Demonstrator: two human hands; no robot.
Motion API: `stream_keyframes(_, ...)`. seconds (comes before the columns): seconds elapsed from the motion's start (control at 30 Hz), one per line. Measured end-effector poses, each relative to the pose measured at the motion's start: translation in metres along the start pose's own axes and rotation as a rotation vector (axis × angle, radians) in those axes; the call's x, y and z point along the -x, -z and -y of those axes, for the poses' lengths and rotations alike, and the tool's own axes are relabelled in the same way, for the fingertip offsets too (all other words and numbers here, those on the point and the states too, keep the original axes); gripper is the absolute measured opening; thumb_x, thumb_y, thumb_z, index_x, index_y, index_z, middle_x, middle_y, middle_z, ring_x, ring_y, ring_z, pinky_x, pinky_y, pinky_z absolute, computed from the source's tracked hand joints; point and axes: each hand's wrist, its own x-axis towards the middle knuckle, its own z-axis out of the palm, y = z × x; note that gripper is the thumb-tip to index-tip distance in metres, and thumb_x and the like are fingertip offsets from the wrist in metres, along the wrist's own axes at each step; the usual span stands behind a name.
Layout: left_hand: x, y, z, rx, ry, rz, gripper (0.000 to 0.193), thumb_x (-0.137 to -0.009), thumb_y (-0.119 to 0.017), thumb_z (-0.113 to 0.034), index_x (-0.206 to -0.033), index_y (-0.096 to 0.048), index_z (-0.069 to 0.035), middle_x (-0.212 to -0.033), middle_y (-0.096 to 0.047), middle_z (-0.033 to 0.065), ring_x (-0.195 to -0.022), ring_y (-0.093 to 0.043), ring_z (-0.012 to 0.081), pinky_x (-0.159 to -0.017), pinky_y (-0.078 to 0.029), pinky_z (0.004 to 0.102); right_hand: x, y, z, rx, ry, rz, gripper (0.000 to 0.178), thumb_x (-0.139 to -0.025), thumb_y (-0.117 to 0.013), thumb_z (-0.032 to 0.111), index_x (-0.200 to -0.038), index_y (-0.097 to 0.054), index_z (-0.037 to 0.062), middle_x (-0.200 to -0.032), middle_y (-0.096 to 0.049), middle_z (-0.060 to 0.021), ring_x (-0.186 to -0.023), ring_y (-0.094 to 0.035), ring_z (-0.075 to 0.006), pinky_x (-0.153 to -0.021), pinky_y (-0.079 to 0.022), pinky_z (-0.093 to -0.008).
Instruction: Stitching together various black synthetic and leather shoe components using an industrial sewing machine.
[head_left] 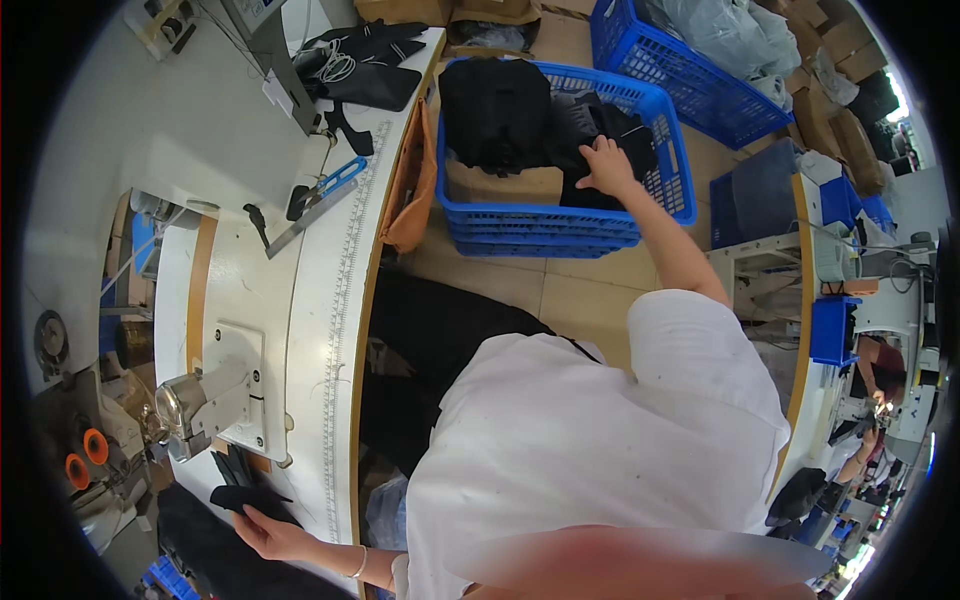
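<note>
At the lower left, my left hand (262, 535) is closed on the edge of a small black fabric piece (245, 497), beside the sewing machine's metal head (185, 410). My right arm stretches out to a blue plastic basket (680, 170) beyond the table. Over the black fabric items (635, 140) in its right part, my right hand (607, 166) has its fingers apart and seems to touch them. A bulky black bag-like item (495, 108) fills the basket's left part, with a piece of brown cardboard (510, 187) below it.
On the white sewing table (310, 330) lie a blue-handled cutter (340, 175) and black pieces with a white cord (335, 65). An orange-brown pouch (408, 190) hangs at its edge. Another blue crate (690, 75) holds clear plastic bags. Another person (880, 375) works at the far right.
</note>
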Motion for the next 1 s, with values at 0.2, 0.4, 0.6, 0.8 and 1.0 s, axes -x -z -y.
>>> stream_keyframes(0.2,0.026,-0.016,-0.031,0.169,0.093,-0.072,0.033,-0.097,-0.072,-0.01,-0.123,-0.068,0.009,-0.117,-0.072,0.0159,-0.099,-0.067,0.0175,-0.088,-0.056,0.0295,-0.015,-0.04,0.017,0.128,-0.095,-0.226,0.041,-0.068,-0.089,0.027,-0.101,-0.068,0.0123,-0.112,-0.057,-0.0111,-0.108,-0.059,-0.0344,-0.084,-0.054,-0.0457)
stream_keyframes(0.4,0.083,-0.063,-0.054,0.148,-0.191,0.246,0.019,-0.094,-0.07,0.0,-0.112,-0.069,0.006,-0.104,-0.071,0.0169,-0.089,-0.066,0.0253,-0.079,-0.054,0.0347,-0.009,-0.04,0.019,0.136,-0.255,-0.176,0.069,-0.073,-0.087,0.025,-0.129,-0.049,0.0114,-0.128,-0.057,-0.0192,-0.112,-0.061,-0.0367,-0.081,-0.058,-0.0488)
stream_keyframes(0.6,0.09,-0.072,-0.074,0.142,-0.16,0.246,0.017,-0.094,-0.069,-0.001,-0.11,-0.071,0.005,-0.098,-0.072,0.0161,-0.084,-0.066,0.0291,-0.079,-0.054,0.0353,-0.026,-0.007,-0.01,-0.021,-0.312,-0.075,0.057,-0.083,-0.076,0.025,-0.129,-0.047,0.0099,-0.097,-0.073,-0.0203,-0.093,-0.071,-0.0411,-0.077,-0.055,-0.0544)
stream_keyframes(0.8,0.094,-0.073,-0.063,0.148,-0.143,0.241,0.018,-0.095,-0.069,-0.003,-0.111,-0.07,0.006,-0.098,-0.072,0.0152,-0.084,-0.067,0.0264,-0.079,-0.054,0.0347,-0.016,0.073,-0.088,-0.163,-0.676,-0.434,0.05,-0.082,-0.069,0.032,-0.126,-0.059,0.0106,-0.108,-0.072,-0.0275,-0.099,-0.069,-0.0469,-0.089,-0.054,-0.0535)
stream_keyframes(1.0,0.091,-0.077,-0.065,0.165,-0.022,0.25,0.019,-0.096,-0.069,-0.003,-0.112,-0.071,0.005,-0.103,-0.073,0.0153,-0.086,-0.068,0.0243,-0.081,-0.054,0.0332,0.004,0.184,0.004,-0.14,-0.515,-0.579,0.042,-0.083,-0.071,0.031,-0.114,-0.059,0.0061,-0.101,-0.071,-0.0251,-0.098,-0.068,-0.045,-0.082,-0.052,-0.0554)
